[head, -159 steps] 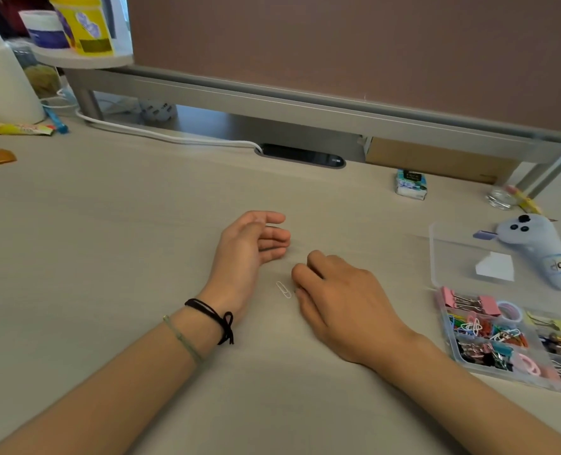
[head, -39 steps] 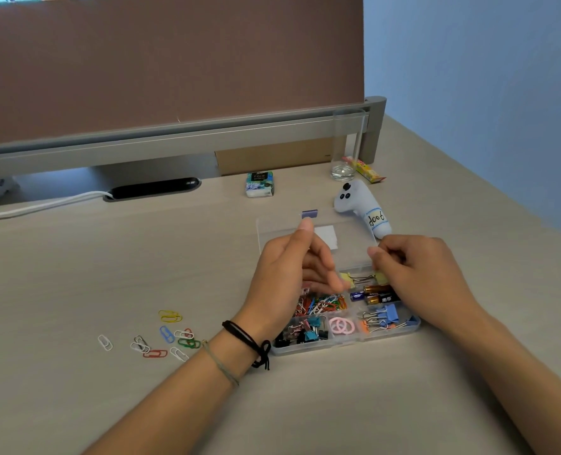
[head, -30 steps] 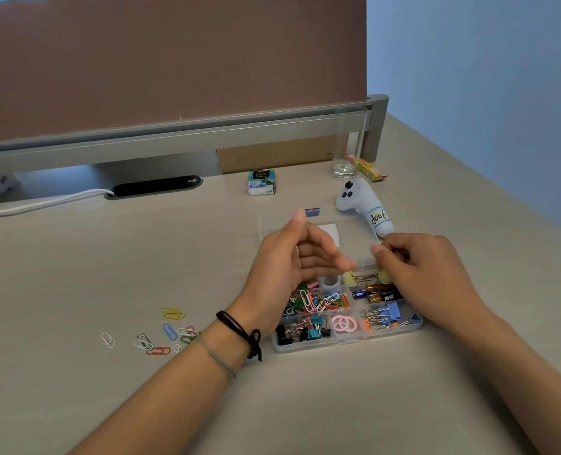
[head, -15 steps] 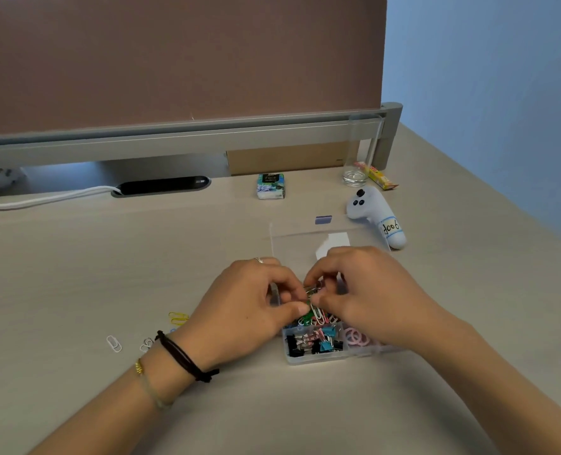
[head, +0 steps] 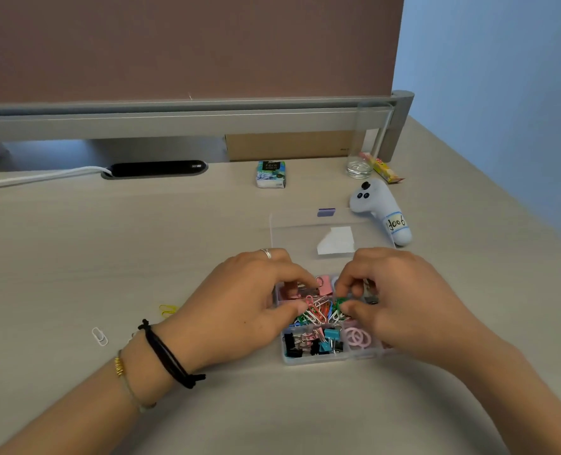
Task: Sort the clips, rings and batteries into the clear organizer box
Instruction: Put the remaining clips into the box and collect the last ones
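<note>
Both the left hand (head: 239, 310) and the right hand (head: 400, 300) are curling narrowly into the paper clips (head: 318, 311) heaped in the clear organizer box (head: 318, 357)'s middle compartment, though whether either is actually pinching one I cannot tell; light, springy and tangling, they are probably best pinched by one loop

Stretching pale and wood-grained across the whole lower view: worktop (head: 75, 251). Standing along the far edge of the worktop, a brown partition panel (head: 187, 44), resting on a grey metal rail (head: 174, 118). Ending at the rail's right end in a rounded grey post (head: 399, 126). Sitting set into the worktop just below the rail, a black oval cable port (head: 156, 168). Rising to the right of the partition panel, a plain blue wall (head: 502, 93), catching soft, even light.
</note>
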Demonstrator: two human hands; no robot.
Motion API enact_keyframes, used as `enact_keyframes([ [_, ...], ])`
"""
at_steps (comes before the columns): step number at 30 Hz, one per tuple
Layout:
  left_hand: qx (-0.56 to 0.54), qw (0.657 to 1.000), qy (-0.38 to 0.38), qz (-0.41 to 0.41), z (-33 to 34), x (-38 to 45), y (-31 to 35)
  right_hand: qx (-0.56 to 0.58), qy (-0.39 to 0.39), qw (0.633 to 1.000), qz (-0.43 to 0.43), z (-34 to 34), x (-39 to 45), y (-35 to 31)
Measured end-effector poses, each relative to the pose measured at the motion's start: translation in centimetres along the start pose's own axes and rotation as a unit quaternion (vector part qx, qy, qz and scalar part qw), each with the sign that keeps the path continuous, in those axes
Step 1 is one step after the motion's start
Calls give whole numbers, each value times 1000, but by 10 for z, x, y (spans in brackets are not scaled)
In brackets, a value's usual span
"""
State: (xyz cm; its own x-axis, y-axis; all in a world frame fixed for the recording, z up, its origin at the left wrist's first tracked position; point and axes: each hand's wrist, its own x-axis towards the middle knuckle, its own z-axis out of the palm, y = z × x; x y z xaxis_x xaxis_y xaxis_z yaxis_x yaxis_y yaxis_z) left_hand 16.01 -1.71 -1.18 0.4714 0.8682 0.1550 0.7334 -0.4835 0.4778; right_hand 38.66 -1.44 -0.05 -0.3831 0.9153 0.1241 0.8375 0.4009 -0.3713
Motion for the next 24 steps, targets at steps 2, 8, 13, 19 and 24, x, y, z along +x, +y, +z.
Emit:
enact_keyframes([
  [2, 2, 1000, -12, 8, 2, 0, 1, 18, 14, 1000, -2, -2, 0, 0],
  [8, 8, 1000, -6, 7, 5, -1, 1, 8, -17, 999, -26, 4, -3, 0],
  [13, 9, 1000, -6, 20, 6, -1, 2, 44, 7, 999, -27, 3, -3, 1],
  [19, -1, 1000, -8, 27, 11, -1, 0, 44, 9, 998, -41, 8, -3, 0],
  [24, -17, 1000, 16, 18, -5, -4, -7, 129, 59, 989, -30, 12, 1, -13],
])
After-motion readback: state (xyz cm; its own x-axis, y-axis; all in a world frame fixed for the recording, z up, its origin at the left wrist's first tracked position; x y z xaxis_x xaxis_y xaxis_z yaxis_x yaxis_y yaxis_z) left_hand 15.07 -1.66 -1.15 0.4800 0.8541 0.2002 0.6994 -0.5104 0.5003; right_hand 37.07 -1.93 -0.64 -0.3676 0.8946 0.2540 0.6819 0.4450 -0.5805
